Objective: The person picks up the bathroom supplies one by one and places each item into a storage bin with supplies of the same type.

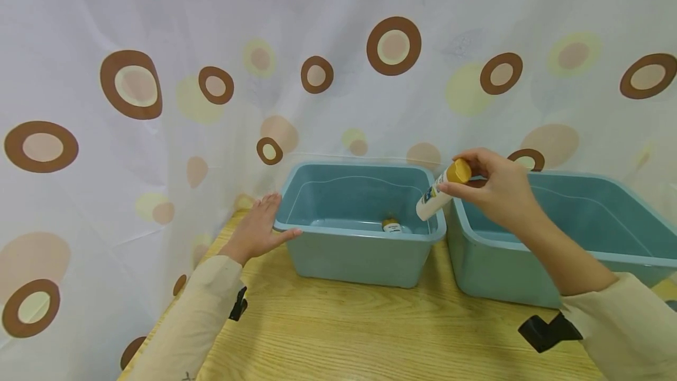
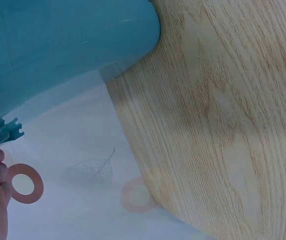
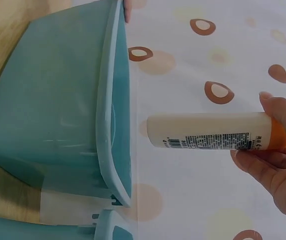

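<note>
My right hand (image 1: pixel 499 187) pinches a white bottle (image 1: pixel 432 200) by its yellow cap end, thumb on one side and fingers on the other. The bottle slants with its base down, over the right end of the left teal tub (image 1: pixel 344 257). In the right wrist view, the bottle (image 3: pixel 207 131) shows rows of small dark print and a barcode. My left hand (image 1: pixel 256 229) rests at that tub's left front corner, thumb spread along the front rim and fingers against the left side. Inside the tub lies another white container with a yellow cap (image 1: pixel 391 226), partly hidden by the front wall.
A second teal tub (image 1: pixel 508 278) stands close to the right of the first. Both sit on a light wood-grain table (image 1: pixel 338 328). A white curtain with brown and yellow circles (image 1: pixel 338 110) hangs behind the tubs and along the left side.
</note>
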### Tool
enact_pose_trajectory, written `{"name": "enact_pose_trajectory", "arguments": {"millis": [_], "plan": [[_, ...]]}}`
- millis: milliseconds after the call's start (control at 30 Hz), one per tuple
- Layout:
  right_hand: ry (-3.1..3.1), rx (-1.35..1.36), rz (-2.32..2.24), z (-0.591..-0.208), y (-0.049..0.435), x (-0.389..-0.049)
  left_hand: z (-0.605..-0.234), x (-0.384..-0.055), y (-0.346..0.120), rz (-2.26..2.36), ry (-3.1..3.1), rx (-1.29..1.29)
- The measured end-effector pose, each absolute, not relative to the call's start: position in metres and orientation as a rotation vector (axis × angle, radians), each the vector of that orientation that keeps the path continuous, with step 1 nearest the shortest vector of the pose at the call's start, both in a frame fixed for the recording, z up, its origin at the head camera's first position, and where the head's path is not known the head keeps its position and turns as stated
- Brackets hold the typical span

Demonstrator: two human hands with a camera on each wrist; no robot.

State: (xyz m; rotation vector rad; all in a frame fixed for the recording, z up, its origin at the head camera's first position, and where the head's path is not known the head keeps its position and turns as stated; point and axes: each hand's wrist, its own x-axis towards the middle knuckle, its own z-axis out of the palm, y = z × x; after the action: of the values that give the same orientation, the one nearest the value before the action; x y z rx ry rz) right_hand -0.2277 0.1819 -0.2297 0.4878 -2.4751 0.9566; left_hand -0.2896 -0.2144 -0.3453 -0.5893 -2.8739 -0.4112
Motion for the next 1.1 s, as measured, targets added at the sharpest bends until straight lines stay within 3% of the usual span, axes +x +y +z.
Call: {"name": "enact_pose_trajectory", "arguments": {"millis": [1100], "plan": [[-2.646,0.512,0.963,-0.276,0.152,-0.279,-0.344,-0.288,-0.214,-0.437,-2.888,-0.585]]}}
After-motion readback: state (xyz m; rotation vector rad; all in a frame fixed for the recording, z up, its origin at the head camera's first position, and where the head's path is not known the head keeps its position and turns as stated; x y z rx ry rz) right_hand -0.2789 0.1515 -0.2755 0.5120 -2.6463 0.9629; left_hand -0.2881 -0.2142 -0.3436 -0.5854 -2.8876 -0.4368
